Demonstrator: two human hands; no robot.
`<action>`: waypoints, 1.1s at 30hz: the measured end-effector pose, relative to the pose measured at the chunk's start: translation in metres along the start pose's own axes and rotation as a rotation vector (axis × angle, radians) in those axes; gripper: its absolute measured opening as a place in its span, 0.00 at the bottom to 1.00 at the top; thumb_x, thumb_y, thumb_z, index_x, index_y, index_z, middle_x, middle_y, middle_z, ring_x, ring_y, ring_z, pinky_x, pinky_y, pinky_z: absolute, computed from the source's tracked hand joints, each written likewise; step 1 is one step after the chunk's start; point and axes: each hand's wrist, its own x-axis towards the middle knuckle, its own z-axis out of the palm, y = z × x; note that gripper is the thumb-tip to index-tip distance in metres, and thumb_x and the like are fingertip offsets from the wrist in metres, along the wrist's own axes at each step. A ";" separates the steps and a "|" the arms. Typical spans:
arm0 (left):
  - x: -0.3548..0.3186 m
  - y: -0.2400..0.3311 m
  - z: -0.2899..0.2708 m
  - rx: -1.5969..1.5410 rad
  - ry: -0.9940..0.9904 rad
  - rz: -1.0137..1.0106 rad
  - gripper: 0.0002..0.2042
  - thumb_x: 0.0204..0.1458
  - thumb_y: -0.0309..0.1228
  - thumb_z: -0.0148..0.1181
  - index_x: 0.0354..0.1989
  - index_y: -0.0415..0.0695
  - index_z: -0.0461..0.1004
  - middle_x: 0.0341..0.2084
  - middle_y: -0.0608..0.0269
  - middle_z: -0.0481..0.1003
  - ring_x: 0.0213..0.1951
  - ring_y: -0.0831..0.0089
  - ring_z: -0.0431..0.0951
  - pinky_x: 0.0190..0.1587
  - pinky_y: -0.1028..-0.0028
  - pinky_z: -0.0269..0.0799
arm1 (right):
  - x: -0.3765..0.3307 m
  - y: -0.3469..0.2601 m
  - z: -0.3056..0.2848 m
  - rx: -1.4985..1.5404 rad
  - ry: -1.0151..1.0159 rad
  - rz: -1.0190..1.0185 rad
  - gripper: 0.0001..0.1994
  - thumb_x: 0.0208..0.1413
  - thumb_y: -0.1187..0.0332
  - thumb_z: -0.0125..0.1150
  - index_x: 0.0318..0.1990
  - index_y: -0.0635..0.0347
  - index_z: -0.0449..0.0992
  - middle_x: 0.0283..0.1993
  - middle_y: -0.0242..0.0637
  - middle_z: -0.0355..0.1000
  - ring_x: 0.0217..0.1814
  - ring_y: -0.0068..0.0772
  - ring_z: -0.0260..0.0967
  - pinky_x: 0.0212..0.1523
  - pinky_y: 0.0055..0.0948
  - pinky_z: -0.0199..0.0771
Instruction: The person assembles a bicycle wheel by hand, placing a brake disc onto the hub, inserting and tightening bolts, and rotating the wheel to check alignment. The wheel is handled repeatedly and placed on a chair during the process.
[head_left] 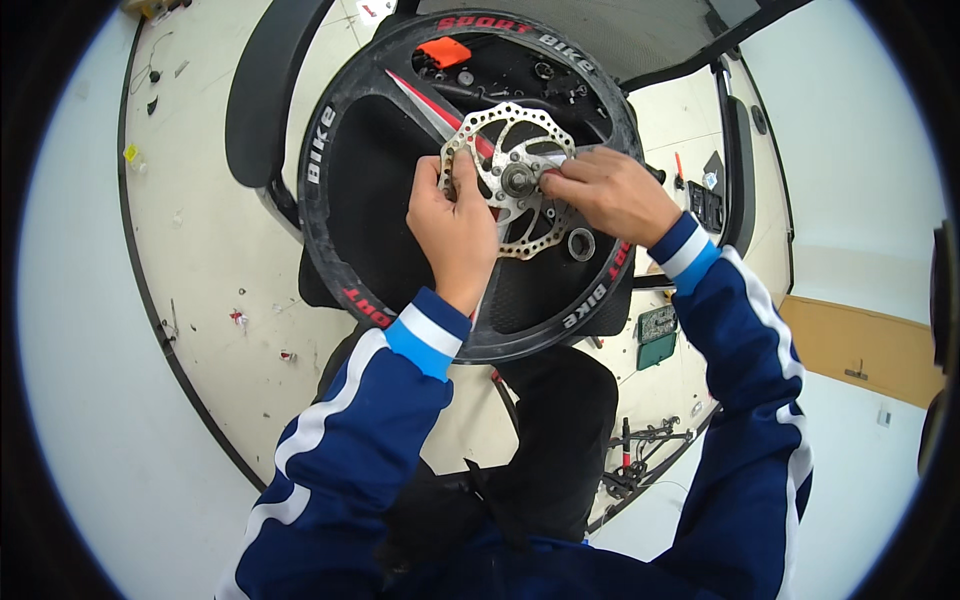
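Observation:
A black bicycle wheel with red and white lettering lies flat in front of me, over a dark chair seat. At its hub sits a silver brake disc with holes around its rim; the threaded axle end stands up in the middle. My left hand pinches the disc's left edge between thumb and fingers. My right hand is closed just right of the axle, its fingertips against the hub area; whatever they hold is hidden. Below that hand lies a loose metal ring.
Chair armrests rise on both sides of the wheel. An orange piece and several small metal parts show through the wheel's far opening. On the floor at right are a black tool case, a green case and a bicycle frame.

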 end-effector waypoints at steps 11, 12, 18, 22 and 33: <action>-0.004 0.007 -0.001 0.119 -0.056 -0.071 0.14 0.64 0.32 0.52 0.28 0.34 0.67 0.18 0.61 0.74 0.22 0.80 0.70 0.27 0.71 0.66 | 0.004 0.021 -0.024 0.206 0.016 -0.032 0.10 0.53 0.77 0.59 0.43 0.58 0.75 0.33 0.40 0.73 0.37 0.44 0.72 0.40 0.40 0.71; -0.002 0.004 0.002 0.129 -0.061 -0.066 0.14 0.64 0.32 0.52 0.28 0.34 0.68 0.18 0.61 0.74 0.22 0.79 0.70 0.27 0.71 0.66 | -0.003 0.015 -0.021 0.303 0.062 0.045 0.08 0.55 0.75 0.59 0.43 0.58 0.74 0.32 0.42 0.74 0.36 0.46 0.74 0.38 0.41 0.73; 0.001 0.006 -0.002 0.004 -0.100 -0.239 0.15 0.63 0.33 0.52 0.29 0.33 0.73 0.21 0.56 0.78 0.24 0.75 0.76 0.29 0.69 0.69 | -0.010 -0.044 0.011 0.516 0.050 0.420 0.07 0.60 0.73 0.58 0.45 0.62 0.75 0.31 0.52 0.75 0.31 0.55 0.75 0.33 0.41 0.75; 0.001 0.002 -0.004 0.077 -0.120 -0.125 0.15 0.63 0.34 0.51 0.31 0.32 0.74 0.23 0.52 0.79 0.25 0.70 0.79 0.30 0.69 0.71 | -0.013 -0.042 0.020 0.350 0.077 0.366 0.07 0.59 0.73 0.59 0.44 0.61 0.75 0.32 0.49 0.76 0.31 0.54 0.75 0.30 0.40 0.74; 0.001 0.002 -0.003 0.038 -0.134 -0.140 0.15 0.63 0.33 0.50 0.35 0.32 0.76 0.25 0.51 0.80 0.27 0.69 0.80 0.32 0.69 0.71 | -0.006 -0.021 0.018 0.171 0.048 0.065 0.12 0.49 0.74 0.60 0.43 0.56 0.73 0.32 0.36 0.73 0.35 0.41 0.75 0.33 0.37 0.74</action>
